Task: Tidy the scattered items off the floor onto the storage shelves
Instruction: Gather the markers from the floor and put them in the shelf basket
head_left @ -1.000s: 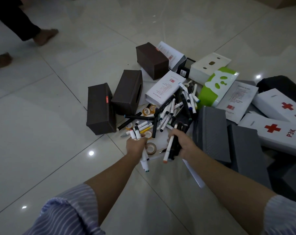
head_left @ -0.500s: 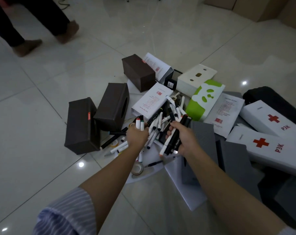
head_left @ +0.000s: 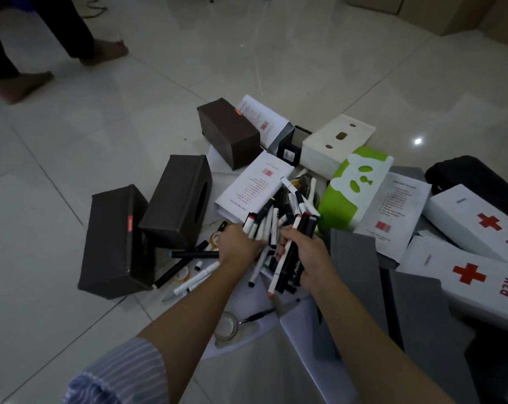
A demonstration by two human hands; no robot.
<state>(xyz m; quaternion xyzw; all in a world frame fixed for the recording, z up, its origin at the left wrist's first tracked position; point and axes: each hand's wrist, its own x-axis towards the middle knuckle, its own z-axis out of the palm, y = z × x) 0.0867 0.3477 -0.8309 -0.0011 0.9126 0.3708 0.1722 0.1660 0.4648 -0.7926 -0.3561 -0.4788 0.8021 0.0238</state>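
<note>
On a pale tiled floor (head_left: 72, 158), a person's two hands meet over a heap of scattered markers (head_left: 279, 208). The left hand (head_left: 237, 246) curls around a fistful of white-barrelled markers, their caps fanning upward past its knuckles. The right hand (head_left: 306, 255), just beside it, grips a bundle of black markers (head_left: 289, 268) with one white marker among them, its orange tip pointing down. More markers lie loose on the floor left of the hands, beside three dark brown tissue boxes (head_left: 177, 202). A clear tape roll (head_left: 226, 328) sits below the wrists, near a pen. Behind the heap lie white printed boxes, a green panda box (head_left: 354, 188) and a cream box (head_left: 337, 141); two white first-aid boxes (head_left: 477, 275) marked with red crosses rest at right. Another person's bare feet (head_left: 104, 52) stand at upper left.
</note>
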